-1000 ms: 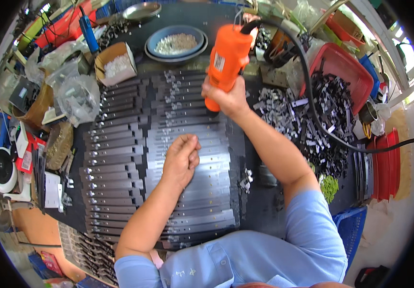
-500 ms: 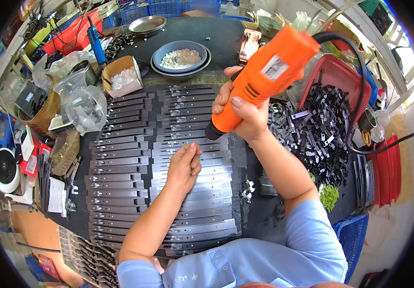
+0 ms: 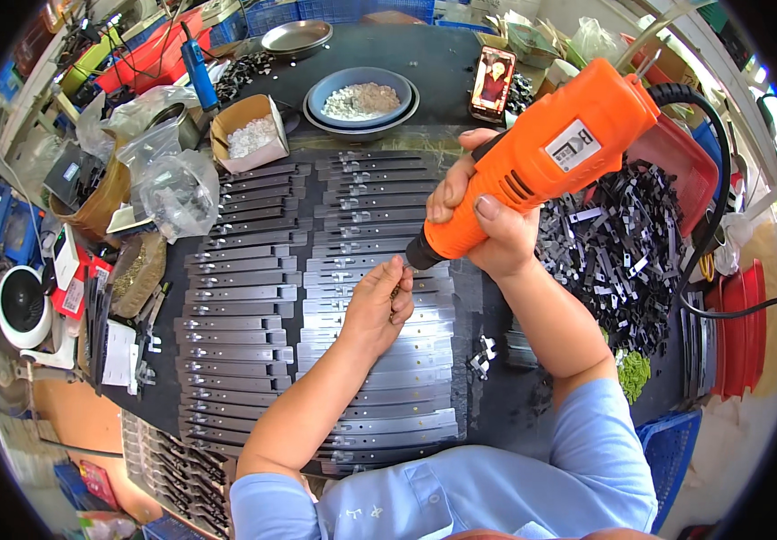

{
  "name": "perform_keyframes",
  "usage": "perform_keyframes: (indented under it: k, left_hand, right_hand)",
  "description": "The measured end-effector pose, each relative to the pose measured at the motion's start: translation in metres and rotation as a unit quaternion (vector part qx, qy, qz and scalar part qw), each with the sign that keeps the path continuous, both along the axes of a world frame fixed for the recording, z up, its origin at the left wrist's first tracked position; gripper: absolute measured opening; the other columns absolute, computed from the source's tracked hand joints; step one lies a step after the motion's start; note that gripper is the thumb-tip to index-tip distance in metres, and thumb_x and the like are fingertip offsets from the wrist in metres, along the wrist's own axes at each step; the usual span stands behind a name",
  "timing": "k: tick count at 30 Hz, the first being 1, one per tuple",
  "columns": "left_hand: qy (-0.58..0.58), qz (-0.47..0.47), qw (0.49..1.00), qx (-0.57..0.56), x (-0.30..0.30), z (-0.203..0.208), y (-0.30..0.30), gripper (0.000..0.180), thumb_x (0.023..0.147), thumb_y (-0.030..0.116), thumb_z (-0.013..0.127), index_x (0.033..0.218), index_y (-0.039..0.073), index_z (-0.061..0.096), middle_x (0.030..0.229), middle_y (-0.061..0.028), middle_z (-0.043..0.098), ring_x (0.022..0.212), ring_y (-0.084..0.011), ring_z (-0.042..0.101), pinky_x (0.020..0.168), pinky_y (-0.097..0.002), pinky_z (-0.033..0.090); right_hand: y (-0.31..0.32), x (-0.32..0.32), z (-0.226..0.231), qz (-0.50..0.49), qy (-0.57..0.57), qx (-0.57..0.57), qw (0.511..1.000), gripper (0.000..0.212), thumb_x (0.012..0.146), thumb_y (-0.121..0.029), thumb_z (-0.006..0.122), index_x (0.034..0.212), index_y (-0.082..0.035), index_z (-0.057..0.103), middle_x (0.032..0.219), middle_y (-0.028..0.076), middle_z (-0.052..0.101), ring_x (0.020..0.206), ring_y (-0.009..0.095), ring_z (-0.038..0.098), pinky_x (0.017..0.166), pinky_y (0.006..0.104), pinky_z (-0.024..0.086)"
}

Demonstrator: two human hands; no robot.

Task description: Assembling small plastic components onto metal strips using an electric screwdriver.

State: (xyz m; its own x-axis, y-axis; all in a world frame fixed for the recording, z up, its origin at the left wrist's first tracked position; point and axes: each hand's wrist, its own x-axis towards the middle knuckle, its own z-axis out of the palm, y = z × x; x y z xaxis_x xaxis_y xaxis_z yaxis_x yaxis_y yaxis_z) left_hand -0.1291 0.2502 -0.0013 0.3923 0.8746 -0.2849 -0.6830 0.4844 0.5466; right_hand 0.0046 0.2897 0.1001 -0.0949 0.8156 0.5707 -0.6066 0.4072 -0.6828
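Note:
My right hand [image 3: 502, 236] is wrapped round a bright orange corded power screwdriver [image 3: 532, 171], its black nose slanting down to the left. My left hand [image 3: 376, 310] is closed, thumb and fingertips pinched right beside that nose. Small brass-coloured bits show between its curled fingers, too tiny to name for sure. Below both hands lie two columns of dark metal strips, a left column [image 3: 237, 331] and a right column [image 3: 379, 379]. Many strips carry small bright clips at their left ends, and brass-coloured dots mark several in the right column.
A blue bowl [image 3: 314, 97] of white pieces and a cardboard box [image 3: 267, 160] of white bits stand beyond the strips. A phone [image 3: 494, 83] leans at the back. Black clips pile up [image 3: 618, 261] at the right by a red tray [image 3: 690, 162]. Plastic bags [image 3: 179, 193] crowd the left.
The screwdriver's nose and my left fingertips have come together, from slightly apart before. The view has shifted, so the bench appears farther right.

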Motion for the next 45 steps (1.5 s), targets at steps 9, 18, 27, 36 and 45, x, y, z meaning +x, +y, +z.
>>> perform_keyframes:
  k: [9,18,27,36,45]
  left_hand:
    - [0.024,0.002,1.000,0.011,-0.006,-0.008,0.016,0.027,0.081,0.031,0.053,0.071,0.006,0.050,0.064,-0.0002,0.049,0.043,-0.0044,0.034,0.036,-0.0173,0.024]
    - [-0.026,-0.054,0.998,0.028,-0.009,-0.014,0.015,0.031,0.084,0.035,0.046,0.069,0.007,0.050,0.064,-0.0015,0.051,0.042,-0.0043,0.033,0.036,-0.0171,0.023]
    - [0.072,0.066,0.994,-0.051,-0.010,-0.006,0.017,0.028,0.085,0.020,0.044,0.102,-0.002,0.048,0.070,-0.0056,0.051,0.047,-0.0062,0.035,0.038,-0.0176,0.025]
    - [0.070,0.063,0.995,-0.011,-0.011,-0.014,0.017,0.011,0.085,0.016,0.047,0.088,0.006,0.047,0.073,-0.0076,0.052,0.050,-0.0057,0.036,0.040,-0.0174,0.028]
    - [0.045,0.060,0.997,-0.004,-0.014,-0.023,0.019,0.013,0.082,0.015,0.052,0.090,0.004,0.054,0.076,-0.0042,0.053,0.051,-0.0047,0.037,0.040,-0.0169,0.028]
  right_hand:
    - [0.013,0.003,0.004,-0.031,0.002,0.033,0.999,0.045,0.067,-0.010,0.055,0.106,0.004,0.039,0.069,0.010,0.052,0.058,0.018,0.053,0.055,0.0305,0.046]
    - [0.015,0.002,-0.002,0.025,0.045,-0.004,0.999,0.044,0.068,-0.011,0.054,0.107,0.003,0.039,0.069,0.011,0.052,0.057,0.019,0.054,0.055,0.0317,0.046]
    - [0.056,0.010,-0.020,-0.130,-0.192,0.039,0.972,0.040,0.070,-0.010,0.055,0.105,0.002,0.040,0.073,0.009,0.051,0.062,0.018,0.053,0.059,0.0326,0.045]
    - [0.083,0.006,-0.051,-0.181,-0.253,0.005,0.950,0.026,0.070,-0.010,0.059,0.089,0.004,0.049,0.067,0.007,0.056,0.058,0.014,0.055,0.056,0.0270,0.046]
    - [0.080,0.006,-0.055,-0.184,-0.254,0.002,0.949,0.029,0.070,-0.011,0.060,0.091,0.004,0.049,0.068,0.007,0.057,0.058,0.013,0.055,0.056,0.0264,0.046]
